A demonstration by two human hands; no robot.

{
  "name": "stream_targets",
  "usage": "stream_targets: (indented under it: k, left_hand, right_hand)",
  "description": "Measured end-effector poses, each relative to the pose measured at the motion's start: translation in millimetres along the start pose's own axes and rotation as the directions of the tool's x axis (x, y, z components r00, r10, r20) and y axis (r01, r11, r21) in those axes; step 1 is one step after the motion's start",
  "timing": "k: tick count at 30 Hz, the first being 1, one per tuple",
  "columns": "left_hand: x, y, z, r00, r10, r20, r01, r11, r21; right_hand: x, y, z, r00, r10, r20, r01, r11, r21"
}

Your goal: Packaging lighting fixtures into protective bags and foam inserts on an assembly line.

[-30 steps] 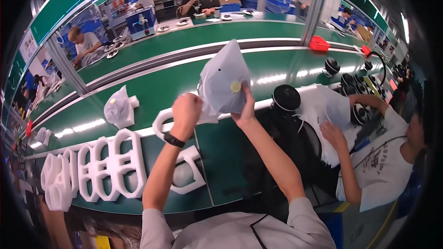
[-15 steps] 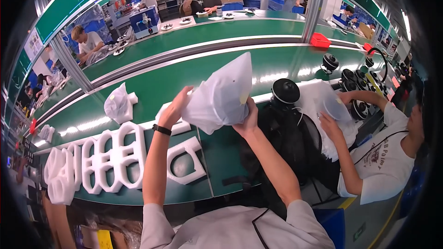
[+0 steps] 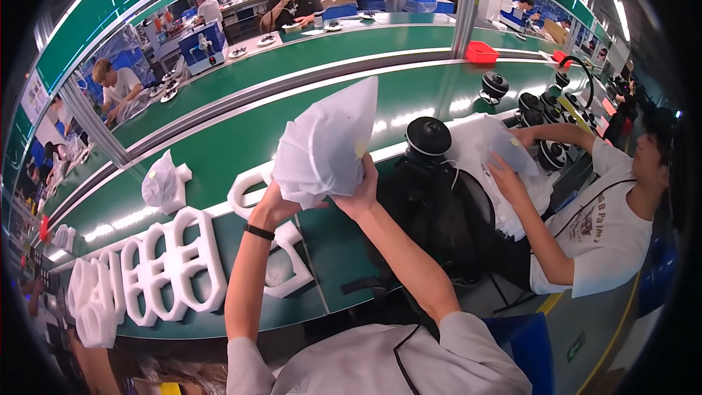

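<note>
L hand point(image 3: 273, 203) props bag point(image 3: 322, 139) from below, can't tell its grip; R hand point(image 3: 358, 192) clasps bag's side, ctr frame, prob. for balance.

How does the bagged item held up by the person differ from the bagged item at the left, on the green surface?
The held item is raised, gripped by the right hand; the left item rests on the green surface, white foam beside it. In this view, the held item looks larger, the left item smaller. Both look whitish and bear a yellowish patch.
</note>
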State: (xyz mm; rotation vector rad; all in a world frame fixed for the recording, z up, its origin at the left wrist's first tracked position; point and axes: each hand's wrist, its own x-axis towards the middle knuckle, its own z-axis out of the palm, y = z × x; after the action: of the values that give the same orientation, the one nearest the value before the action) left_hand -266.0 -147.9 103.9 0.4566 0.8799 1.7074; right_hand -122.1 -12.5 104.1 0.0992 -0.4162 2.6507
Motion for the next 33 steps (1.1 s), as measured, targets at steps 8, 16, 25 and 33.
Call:
stream_targets:
  k: [8, 16, 25, 33]
  left_hand:
    - [15.4, 2.9, -36.6, 0.941, 0.310, -0.135, -0.238, 0.891, 0.388]
    - [17.5, 57.4, 29.6, 0.770, 0.626, -0.126, -0.529, 0.736, 0.422]
    - [-18.7, 91.7, 134.8, 0.585, 0.797, 0.151, -0.604, 0.303, 0.738]
    - [-37.6, 92.6, 127.9, 0.883, 0.443, 0.154, -0.396, 0.529, 0.751]
  right_hand:
    - [0.8, 4.7, -0.6, 0.998, -0.010, 0.055, 0.018, 0.991, -0.133]
    - [-4.2, 4.6, -4.4, 0.988, 0.069, 0.140, -0.053, 0.992, -0.112]
    - [-1.0, 3.9, -1.3, 0.991, 0.122, -0.053, -0.125, 0.990, -0.063]
    - [-7.3, 0.1, 101.7, 0.874, 0.298, 0.384, 0.416, -0.049, -0.908]
